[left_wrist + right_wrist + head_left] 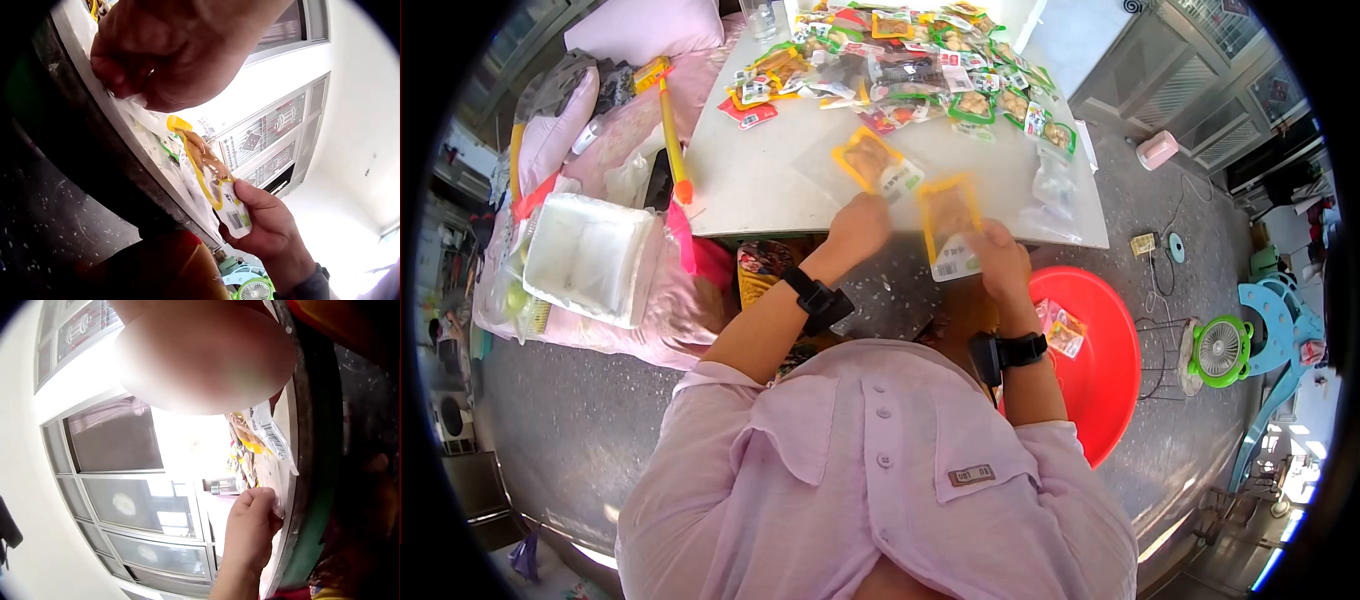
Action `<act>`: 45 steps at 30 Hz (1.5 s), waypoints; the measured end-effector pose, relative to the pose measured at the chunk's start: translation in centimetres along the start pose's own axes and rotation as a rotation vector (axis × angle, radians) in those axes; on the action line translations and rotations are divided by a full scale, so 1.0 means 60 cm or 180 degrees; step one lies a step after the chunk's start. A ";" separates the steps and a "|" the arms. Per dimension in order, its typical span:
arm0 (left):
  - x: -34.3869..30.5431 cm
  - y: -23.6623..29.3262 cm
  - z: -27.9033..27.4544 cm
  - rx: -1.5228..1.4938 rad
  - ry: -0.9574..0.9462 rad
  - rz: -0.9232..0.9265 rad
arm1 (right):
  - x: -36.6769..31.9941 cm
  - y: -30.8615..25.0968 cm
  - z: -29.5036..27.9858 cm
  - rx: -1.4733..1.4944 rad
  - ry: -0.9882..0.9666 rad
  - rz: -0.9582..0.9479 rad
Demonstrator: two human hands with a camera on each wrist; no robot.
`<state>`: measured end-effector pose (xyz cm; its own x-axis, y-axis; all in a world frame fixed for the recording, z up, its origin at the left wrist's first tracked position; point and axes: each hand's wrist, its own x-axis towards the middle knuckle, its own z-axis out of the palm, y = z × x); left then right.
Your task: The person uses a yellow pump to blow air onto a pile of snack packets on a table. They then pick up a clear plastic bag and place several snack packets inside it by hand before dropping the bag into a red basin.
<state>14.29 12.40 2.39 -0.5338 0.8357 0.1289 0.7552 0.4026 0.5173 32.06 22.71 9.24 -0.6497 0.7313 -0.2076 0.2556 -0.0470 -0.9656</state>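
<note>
My left hand (pixel 860 228) is at the table's near edge, its curled fingers gripping the edge of a clear plastic bag (pixel 815 165). A yellow-edged food packet (pixel 867 160) with brown contents lies just beyond those fingers, overlapping the bag. My right hand (pixel 1003 262) pinches a second yellow-edged food packet (pixel 949 215) by its lower white, barcoded end. In the left wrist view this held packet (pixel 206 159) is tilted, with the thumb on its printed end. The right wrist view shows the left fingers curled on clear plastic, while the right hand there is blurred.
Many food packets (pixel 900 75) are heaped at the back of the white table (pixel 740 190). More clear bags (pixel 1055 190) lie at its right edge. A red basin (pixel 1105 370) with packets stands below right; a white foam box (pixel 590 260) sits on the bed at left.
</note>
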 end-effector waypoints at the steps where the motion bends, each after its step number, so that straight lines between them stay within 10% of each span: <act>1: 0.002 -0.008 0.004 -0.0159 0.0114 0.0146 | -0.002 -0.004 0.002 -0.0015 -0.0042 0.0023; 20: -0.033 0.062 -0.026 -0.0485 0.0445 0.0410 | 0.146 0.031 0.058 0.0135 -0.2031 -0.0107; 26: -0.037 0.023 0.007 -0.0652 0.0686 0.0622 | 0.120 0.030 0.057 -0.0767 -0.0813 -0.0082; 45: -0.038 0.014 0.006 -0.0075 0.0548 0.0657 | 0.160 0.083 0.102 0.0596 -0.0943 0.0306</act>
<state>16.29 10.99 2.21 -0.4279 0.8225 0.3746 0.8468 0.2199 0.4844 22.69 25.35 1.48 -0.8152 0.4900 -0.3088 0.2080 -0.2499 -0.9457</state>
